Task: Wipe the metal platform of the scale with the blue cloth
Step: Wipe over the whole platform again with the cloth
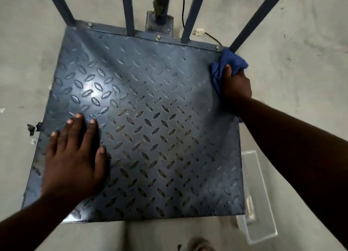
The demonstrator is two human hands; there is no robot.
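Fingers (227, 70) of the right hand (236, 85) curl round the blue cloth (216, 75), bunching it and pressing it onto the far right corner of the metal platform (160, 100), just beside the foot of one upright. The left hand (73, 156) lies palm down on the near left part of the platform, fingers straight and spread, holding nothing. The platform is one square sheet of blue-grey tread plate with raised lozenge ribs; a patch of glare sits left of centre, and duller brownish marks lie between the ribs nearer the person. Four blue uprights (129, 11) rise from its back edge, where three bolt heads (158, 37) show along the rim. Behind the rim a single darker post (162, 6) stands on a bolted base plate (160, 25). A black cable (183, 6) runs down to a white plug (198, 32) on the grey concrete floor (301, 62). One clear plastic container (258, 203) sits on the floor at the platform's near right corner. Dark scraps (31, 128) lie by the left edge. At the bottom, what may be a shoe (199, 245) shows, blurred.
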